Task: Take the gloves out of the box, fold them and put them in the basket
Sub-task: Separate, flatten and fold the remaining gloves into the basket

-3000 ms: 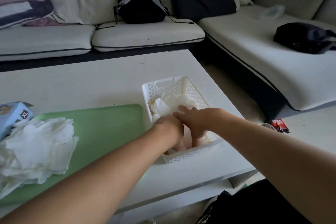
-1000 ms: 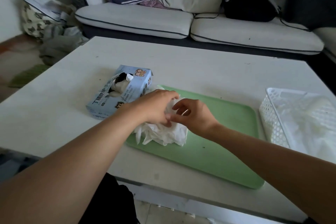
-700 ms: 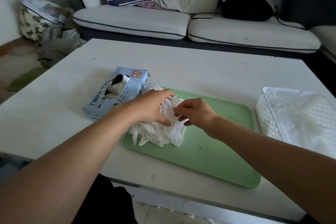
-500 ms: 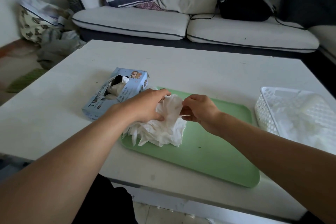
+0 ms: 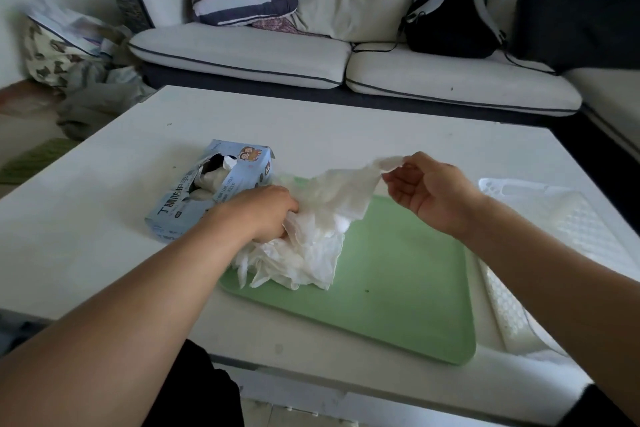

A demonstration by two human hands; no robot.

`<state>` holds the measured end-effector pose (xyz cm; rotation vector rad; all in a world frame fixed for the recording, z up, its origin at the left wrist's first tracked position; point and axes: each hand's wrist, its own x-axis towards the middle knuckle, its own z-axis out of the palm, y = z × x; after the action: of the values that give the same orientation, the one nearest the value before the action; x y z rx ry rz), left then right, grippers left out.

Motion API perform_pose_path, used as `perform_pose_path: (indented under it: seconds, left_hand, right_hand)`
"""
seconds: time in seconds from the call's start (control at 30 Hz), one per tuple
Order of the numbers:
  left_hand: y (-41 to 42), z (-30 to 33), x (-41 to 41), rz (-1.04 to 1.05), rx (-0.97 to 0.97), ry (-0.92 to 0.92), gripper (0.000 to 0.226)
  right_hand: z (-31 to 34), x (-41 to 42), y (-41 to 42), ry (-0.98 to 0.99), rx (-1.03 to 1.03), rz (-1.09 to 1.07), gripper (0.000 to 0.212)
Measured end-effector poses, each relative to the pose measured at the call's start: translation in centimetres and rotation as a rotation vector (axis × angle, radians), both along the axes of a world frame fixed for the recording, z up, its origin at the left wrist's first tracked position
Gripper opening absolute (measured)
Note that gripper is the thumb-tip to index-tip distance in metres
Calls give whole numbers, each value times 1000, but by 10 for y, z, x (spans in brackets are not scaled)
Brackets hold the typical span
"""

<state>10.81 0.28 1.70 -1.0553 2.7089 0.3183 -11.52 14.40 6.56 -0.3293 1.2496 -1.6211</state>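
Observation:
A heap of thin white gloves (image 5: 298,260) lies on the left end of a green tray (image 5: 391,281). My left hand (image 5: 263,211) presses down on the heap, its fingers curled into it. My right hand (image 5: 429,191) pinches the cuff of one white glove (image 5: 343,191) and holds it stretched up and to the right of the heap. The light blue glove box (image 5: 211,187) lies behind my left hand with its torn opening facing up. The white perforated basket (image 5: 554,218) stands at the right table edge, with white gloves inside.
The white low table (image 5: 311,128) carries everything. Behind it runs a white sofa (image 5: 277,59) with cushions and a black backpack (image 5: 450,24). Bags and cloth (image 5: 79,55) lie on the floor at the left.
My hands went from the basket to the glove heap on the tray. My right hand has since pulled one glove out of the heap, up and to the right, while the left holds the heap down.

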Motion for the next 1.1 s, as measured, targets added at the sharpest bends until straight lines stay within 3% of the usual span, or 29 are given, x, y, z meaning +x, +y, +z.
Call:
perform_pose_path:
  seconds: [0.13,0.2,0.33,0.43,0.53,0.6,0.7,0.8,0.9,0.93,1.0,1.1]
  left_hand:
    - [10,23,-5,59,48,-49,68]
    - [22,45,-11,61,47,21,81]
    - [65,61,-40,2,428,515,100]
    - [90,40,-78,-1,553,853,69]
    - [96,46,-99,182,757,1102,26]
    - [96,55,-103,295,975,1121,22]
    - [98,62,-104,269,1207,1082,27]
    - [95,63,-101,216,1242,1038,31]
    - [89,64,-97,237,1098,1041,16]
    - [87,65,-96,252,1046,1039,16]
    - [83,63,-92,218,953,977,38]
    - [82,62,-89,145,859,925,32]
  right_hand:
    - [24,-11,17,-39,-79,-52,24]
    - [28,-10,27,-39,-82,-35,21]
    - [26,-1,40,-30,-95,57,20]
    - [28,7,44,19,-103,138,15]
    - [37,-6,49,393,8,137,20]
    - [43,-21,53,652,64,111,40]
    - [42,-35,58,701,97,219,72]
    - [38,-38,62,595,72,404,46]
    - [41,-40,62,567,64,386,15]
    - [41,-40,61,543,49,380,11]
    - [40,-38,62,464,11,398,15]
    - [42,-35,64,403,-18,454,18]
